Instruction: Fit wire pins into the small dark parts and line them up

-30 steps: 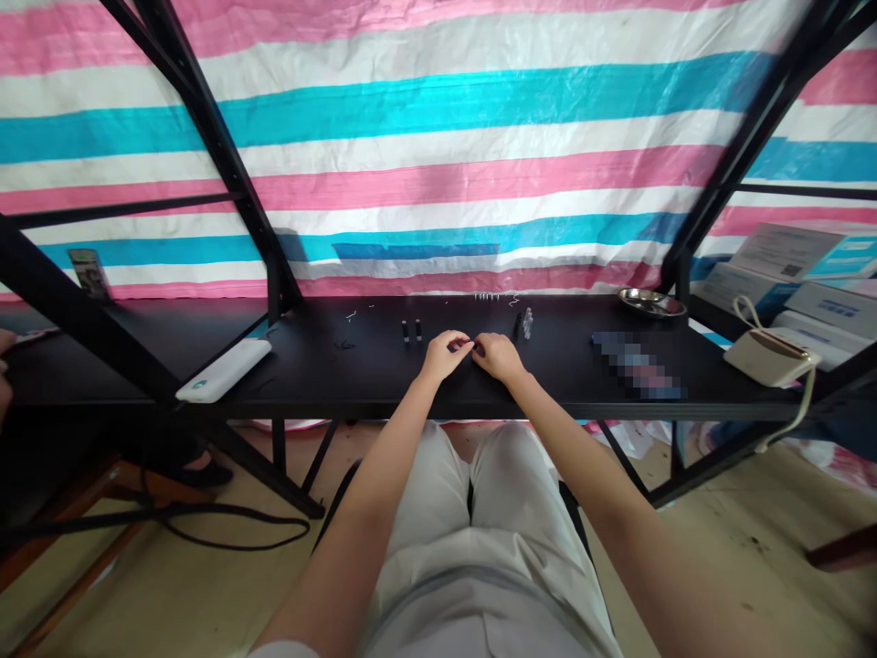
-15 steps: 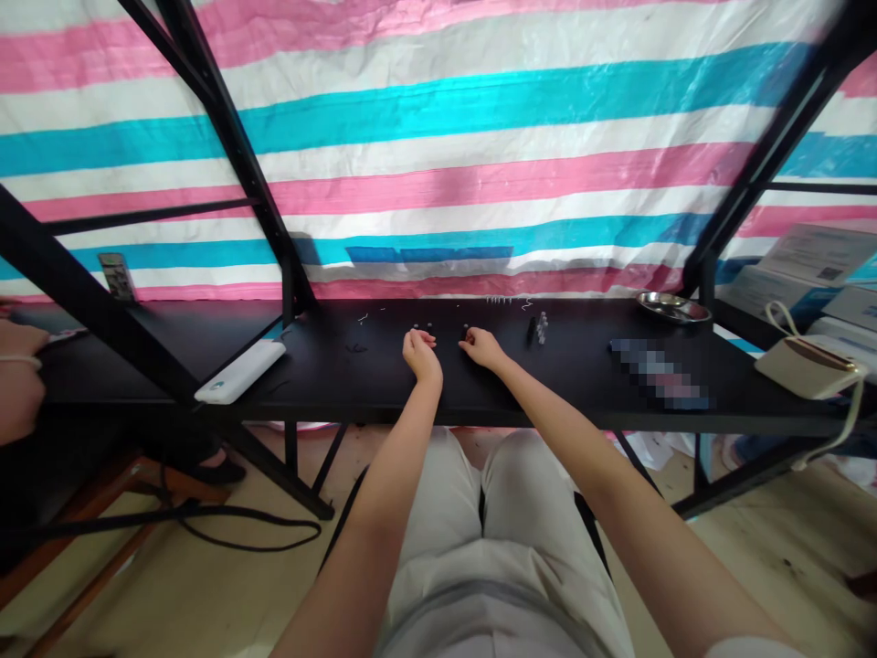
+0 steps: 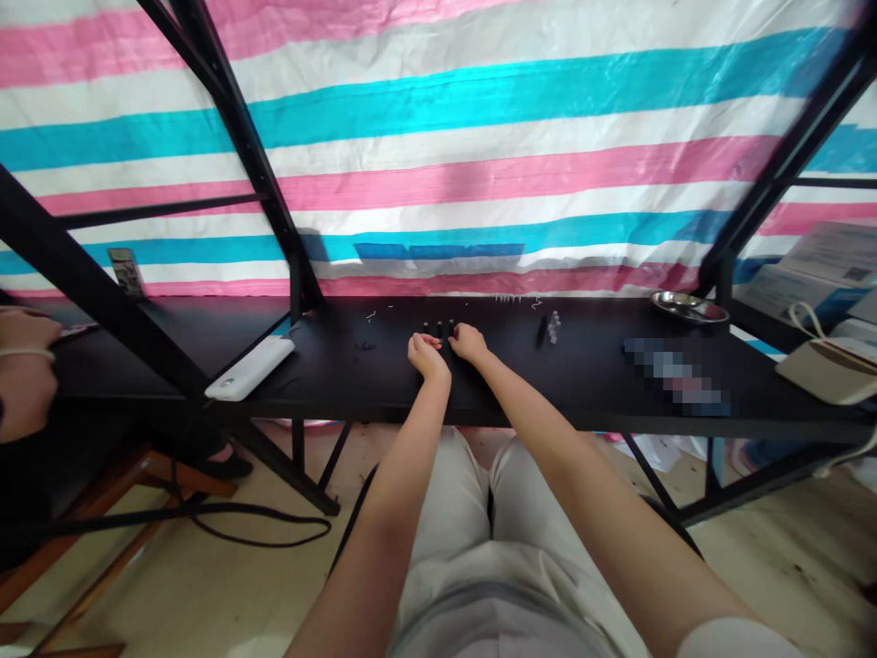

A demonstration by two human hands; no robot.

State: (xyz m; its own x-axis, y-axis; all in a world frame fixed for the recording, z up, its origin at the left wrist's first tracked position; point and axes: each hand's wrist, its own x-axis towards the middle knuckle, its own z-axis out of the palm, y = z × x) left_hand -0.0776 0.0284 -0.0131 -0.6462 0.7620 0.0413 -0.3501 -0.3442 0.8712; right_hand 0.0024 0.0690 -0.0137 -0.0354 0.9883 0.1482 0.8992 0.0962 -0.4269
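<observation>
Three small black pieces [image 3: 438, 326] stand upright in a short row on the black table [image 3: 589, 402]. My right hand [image 3: 468, 342] is just right of the row, fingertips pinched on the rightmost piece. My left hand [image 3: 428, 355] rests on the table in front of the row with its fingers curled in; I see nothing in it. Both forearms reach out over my lap.
A white power bank [image 3: 250, 367] lies at the left and small clear vials [image 3: 554, 325] right of my hands. Farther right are a steel dish [image 3: 689, 307] and a white case [image 3: 829, 367]. Another person's hand [image 3: 24, 379] shows at the left edge. Black frame struts cross overhead.
My hands, joined on a small black piece a second ago, have parted. The right hand carried the piece leftward beside the two standing ones. The view shifted slightly.
</observation>
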